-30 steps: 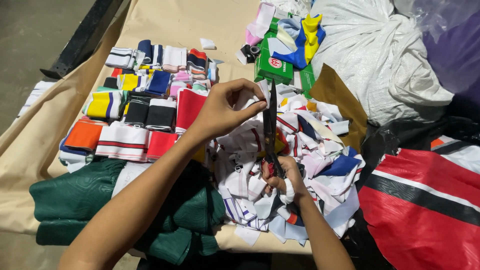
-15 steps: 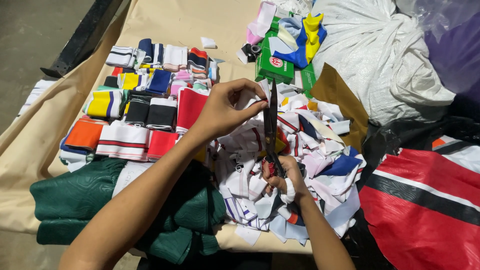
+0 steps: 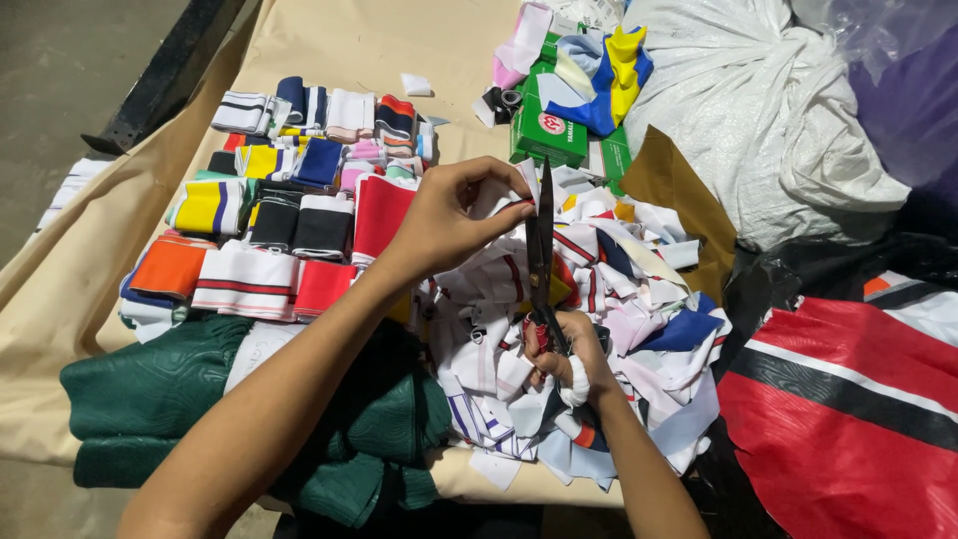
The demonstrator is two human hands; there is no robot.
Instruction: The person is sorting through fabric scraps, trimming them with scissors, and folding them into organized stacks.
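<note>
My left hand (image 3: 454,215) pinches a white fabric piece with a red stripe (image 3: 496,195), holding it up over a heap of cloth scraps (image 3: 609,299). My right hand (image 3: 564,354) grips the handles of long dark scissors (image 3: 542,250). The blades point upward and sit against the edge of the held piece, close beside my left fingers. White tape wraps one of my right fingers.
Rows of folded striped knit bands (image 3: 289,190) lie at the left on a tan cloth-covered table (image 3: 349,45). Green quilted fabric (image 3: 160,384) is near me. Green boxes (image 3: 549,125), a white sack (image 3: 768,110) and red, black and white fabric (image 3: 848,419) are on the right.
The scissors and the held fabric piece stay in nearly the same place; my left fingers have shifted slightly on the fabric.
</note>
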